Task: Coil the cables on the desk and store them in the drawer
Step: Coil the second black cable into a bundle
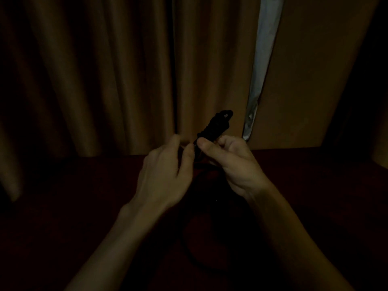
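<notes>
A black cable (216, 124), wound into a tight bundle, sticks up between my hands above the dark desk (73, 196). My right hand (231, 162) grips the lower part of the bundle, thumb pressed on its side. My left hand (165, 171) pinches the cable just left of the bundle, its fingertips blurred. A loose length of the same cable hangs down from the hands and loops faintly over the desk toward me. No drawer is in view.
Brown curtains (105, 70) hang right behind the desk, with a narrow bright gap (262, 59) to the right of centre. The room is very dim, and the desk's near edge is lost in shadow.
</notes>
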A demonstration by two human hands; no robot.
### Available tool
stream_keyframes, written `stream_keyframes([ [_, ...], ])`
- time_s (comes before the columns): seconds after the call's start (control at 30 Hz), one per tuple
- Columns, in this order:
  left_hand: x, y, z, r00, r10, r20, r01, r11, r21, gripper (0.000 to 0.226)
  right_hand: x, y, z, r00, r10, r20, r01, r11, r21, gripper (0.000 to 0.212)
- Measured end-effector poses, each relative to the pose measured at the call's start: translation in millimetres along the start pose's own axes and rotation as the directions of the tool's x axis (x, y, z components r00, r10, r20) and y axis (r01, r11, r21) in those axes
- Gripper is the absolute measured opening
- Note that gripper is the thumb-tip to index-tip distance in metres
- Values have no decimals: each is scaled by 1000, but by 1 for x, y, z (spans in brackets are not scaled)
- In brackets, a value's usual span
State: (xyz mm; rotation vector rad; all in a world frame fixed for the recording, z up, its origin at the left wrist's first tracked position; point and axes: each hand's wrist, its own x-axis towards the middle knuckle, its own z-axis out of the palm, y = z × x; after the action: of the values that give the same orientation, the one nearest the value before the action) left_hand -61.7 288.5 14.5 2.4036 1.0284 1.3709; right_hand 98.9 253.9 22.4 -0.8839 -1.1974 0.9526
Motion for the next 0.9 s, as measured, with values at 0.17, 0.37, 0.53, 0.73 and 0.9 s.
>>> stream_keyframes([
  [0.17,1,-9,2,975,220,32,-221,974,43,29,-2,2,1,998,5,-59,-6,1000,-16,23],
  [0.37,-1,-6,6,977,195,89,-200,978,58,29,-1,5,4,999,-19,-48,19,1000,-15,16],
  [0.53,-4,-4,6,986,127,104,-133,990,53,32,-3,6,5,998,-27,55,31,997,-66,19],
  [0.73,3,-6,-1,991,126,38,-123,990,-71,27,-5,9,-10,969,-3,246,69,963,-259,16],
  [0.9,5,-10,3,998,-42,45,50,979,-197,25,-2,7,-12,968,11,252,96,908,-408,7],
])
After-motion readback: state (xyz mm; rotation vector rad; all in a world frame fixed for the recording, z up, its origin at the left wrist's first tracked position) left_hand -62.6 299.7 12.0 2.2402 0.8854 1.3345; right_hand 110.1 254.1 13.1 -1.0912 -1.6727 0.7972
